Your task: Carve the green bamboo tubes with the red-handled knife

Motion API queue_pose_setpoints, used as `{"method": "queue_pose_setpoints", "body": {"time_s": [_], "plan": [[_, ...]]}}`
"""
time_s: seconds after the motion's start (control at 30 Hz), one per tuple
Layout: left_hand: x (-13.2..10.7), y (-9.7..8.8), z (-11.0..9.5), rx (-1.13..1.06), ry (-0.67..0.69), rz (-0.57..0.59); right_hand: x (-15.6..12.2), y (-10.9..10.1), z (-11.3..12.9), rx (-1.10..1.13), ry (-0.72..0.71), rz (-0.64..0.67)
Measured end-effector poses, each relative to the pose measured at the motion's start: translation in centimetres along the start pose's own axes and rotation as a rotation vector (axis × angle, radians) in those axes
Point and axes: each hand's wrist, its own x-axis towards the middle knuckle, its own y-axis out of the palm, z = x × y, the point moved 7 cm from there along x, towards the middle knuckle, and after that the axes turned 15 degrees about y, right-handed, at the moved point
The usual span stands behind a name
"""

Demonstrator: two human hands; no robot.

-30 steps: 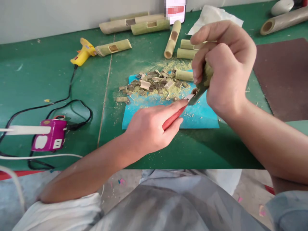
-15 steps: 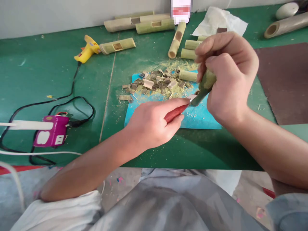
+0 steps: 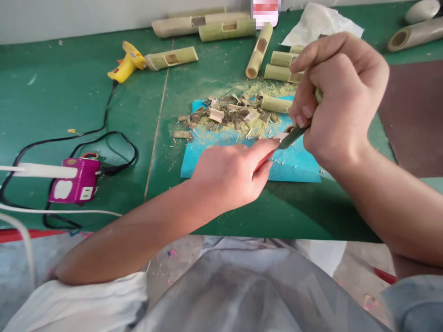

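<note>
My left hand [image 3: 228,175] is closed round the red handle of a knife [image 3: 263,160], index finger stretched toward the short blade. In my right hand [image 3: 349,99], raised above the blue sheet, the fingers are wrapped round a green bamboo piece [image 3: 293,137], mostly hidden by the palm. Its narrow dark end slants down to the left and meets the knife near the left fingertip. Beneath and beyond the hands, the blue sheet [image 3: 294,170] bears a heap of bamboo chips and shavings [image 3: 231,113]. A short bamboo tube [image 3: 276,104] lies beside the heap.
Several notched bamboo tubes [image 3: 226,31] lie along the back of the green table [image 3: 86,110]. A yellow glue gun [image 3: 126,64] and a purple power socket [image 3: 74,180] with cables are at left. White paper [image 3: 320,25] and a brown mat [image 3: 415,110] are at right.
My right hand has turned and shifted slightly right, so less of the bamboo piece shows. My left hand has followed a little to the right, and the knife handle is more covered.
</note>
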Motion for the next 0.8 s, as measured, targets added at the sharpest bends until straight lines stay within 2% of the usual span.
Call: {"method": "queue_pose_setpoints", "body": {"time_s": [0.2, 0.53, 0.8], "plan": [[-0.4, 1.0, 0.6, 0.025, 0.018, -0.006, 0.8, 0.1, -0.1, 0.065, -0.105, -0.045], [-0.6, 2.0, 1.9, -0.031, 0.047, -0.011, 0.7, -0.1, 0.1, -0.029, -0.061, 0.127], [0.2, 2.8, 3.1, -0.133, 0.078, -0.002, 1.0, -0.5, -0.2, -0.053, -0.042, 0.165]]}}
